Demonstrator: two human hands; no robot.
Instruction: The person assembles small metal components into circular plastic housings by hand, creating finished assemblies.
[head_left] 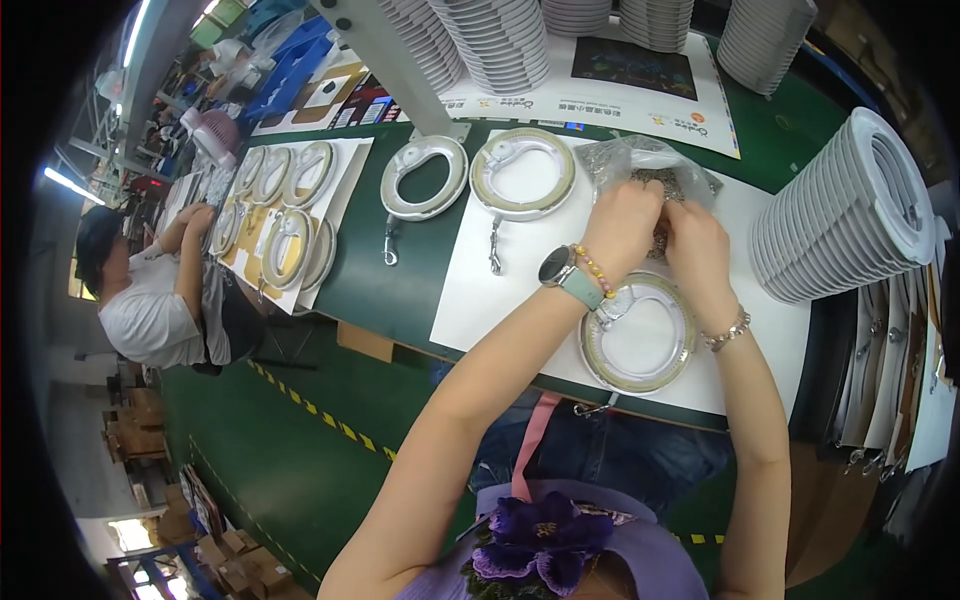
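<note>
Small parts in the clear bag (645,165) are hard to make out; left hand (622,225) and right hand (697,248) pinch into it near the worktop's (520,290) far edge.

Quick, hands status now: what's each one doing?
Left hand: fingers curled at the clear plastic bag; grip cannot be told.
Right hand: same, at the bag.

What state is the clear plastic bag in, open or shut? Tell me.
Open. Both hands, left hand and right hand, reach into the mouth of the clear plastic bag, with small dark parts inside.
</note>
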